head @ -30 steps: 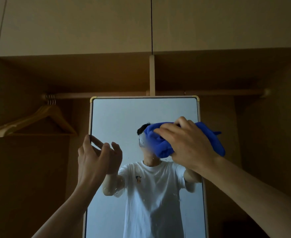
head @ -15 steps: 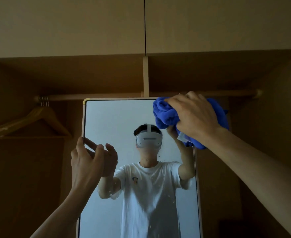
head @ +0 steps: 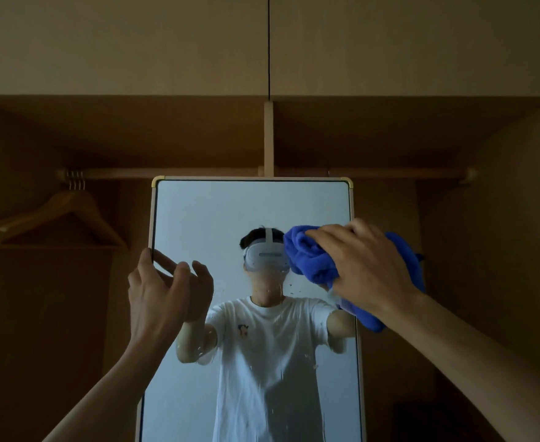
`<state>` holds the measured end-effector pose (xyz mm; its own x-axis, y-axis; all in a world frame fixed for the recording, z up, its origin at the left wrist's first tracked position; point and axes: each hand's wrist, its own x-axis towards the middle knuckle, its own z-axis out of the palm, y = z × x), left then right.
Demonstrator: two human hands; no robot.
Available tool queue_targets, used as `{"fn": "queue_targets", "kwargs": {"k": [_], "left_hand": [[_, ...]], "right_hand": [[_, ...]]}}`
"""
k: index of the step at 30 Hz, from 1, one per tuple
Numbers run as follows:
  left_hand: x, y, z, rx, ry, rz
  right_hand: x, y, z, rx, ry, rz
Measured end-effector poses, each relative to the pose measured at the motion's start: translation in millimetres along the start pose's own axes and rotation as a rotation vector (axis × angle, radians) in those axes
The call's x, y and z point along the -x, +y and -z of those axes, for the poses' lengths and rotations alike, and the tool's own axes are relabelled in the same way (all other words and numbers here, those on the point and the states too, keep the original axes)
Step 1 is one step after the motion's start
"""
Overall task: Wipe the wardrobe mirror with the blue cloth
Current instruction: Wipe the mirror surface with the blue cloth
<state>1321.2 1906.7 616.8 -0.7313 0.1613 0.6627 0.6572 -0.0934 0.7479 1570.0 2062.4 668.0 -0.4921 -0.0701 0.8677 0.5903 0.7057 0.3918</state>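
Observation:
The tall wardrobe mirror (head: 217,218) stands upright in front of me, with water drops and streaks across its middle and lower glass. My right hand (head: 367,269) grips the bunched blue cloth (head: 310,260) and presses it against the glass at the mirror's right edge, level with the reflected head. My left hand (head: 153,298) is raised at the mirror's left edge. Its fingers are loosely curved, a fingertip touches the frame, and it holds nothing. The mirror reflects a person in a white T-shirt.
The mirror stands in an open wooden wardrobe. A clothes rail (head: 198,173) runs just behind its top edge. Several wooden hangers (head: 71,215) hang at the left end of the rail. Closed cabinet doors (head: 268,43) sit above.
My right hand carried the cloth up to the mirror's top right corner, then down along the right edge to head height. My left hand stayed at the left edge.

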Motion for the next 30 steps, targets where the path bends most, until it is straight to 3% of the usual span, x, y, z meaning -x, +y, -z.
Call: {"fn": "queue_targets", "kwargs": {"k": [9, 18, 22, 26, 30], "left_hand": [[-1.6, 0.6, 2.7, 0.002, -0.011, 0.006], [-0.1, -3.8, 5.0, -0.033, -0.021, -0.034], [-6.7, 2.3, 8.0, -0.041, -0.028, -0.036], [-20.4, 11.3, 10.5, -0.039, -0.05, -0.056], [-34.7, 14.5, 11.0, 0.009, -0.067, -0.09]], "right_hand": [[-55.5, 26.4, 25.6, 0.08, 0.116, -0.19], [-15.0, -2.9, 5.3, 0.113, 0.054, -0.218], [-12.4, -2.4, 7.0, 0.01, 0.012, -0.319], [-32.5, 5.6, 19.7, -0.162, 0.147, -0.482], [-47.1, 3.1, 25.1, -0.109, 0.139, -0.546]]}}
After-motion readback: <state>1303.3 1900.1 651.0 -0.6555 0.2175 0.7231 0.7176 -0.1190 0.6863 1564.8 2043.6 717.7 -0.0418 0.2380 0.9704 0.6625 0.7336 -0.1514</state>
